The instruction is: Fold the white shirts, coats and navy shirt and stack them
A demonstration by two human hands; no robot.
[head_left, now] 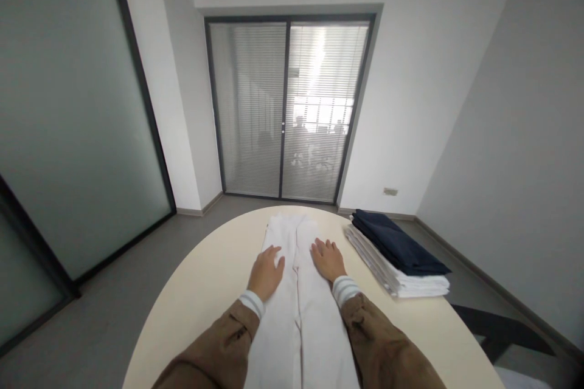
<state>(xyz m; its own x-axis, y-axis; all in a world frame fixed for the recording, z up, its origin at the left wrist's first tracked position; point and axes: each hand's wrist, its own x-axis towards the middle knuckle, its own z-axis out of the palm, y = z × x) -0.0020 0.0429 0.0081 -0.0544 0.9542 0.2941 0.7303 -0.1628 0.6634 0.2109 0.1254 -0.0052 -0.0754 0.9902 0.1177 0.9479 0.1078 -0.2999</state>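
Observation:
A long white cloth garment (296,304) lies flat on the round table, its two sides meeting along a line down the middle. What kind of garment it is I cannot tell. My left hand (267,270) rests on its left edge, fingers stretched forward and thumb apart. On the right edge lies my right hand (327,258), palm down with the fingers spread. Neither hand grips the cloth. The garment's near end runs out of view at the bottom, between my brown sleeves.
At the right of the cream round table (196,310) sits a stack of folded white cloth (410,285) with folded navy cloth (392,240) on top. Beyond the table are a glass door with blinds (283,109) and white walls. A frosted glass panel (77,103) stands at the left.

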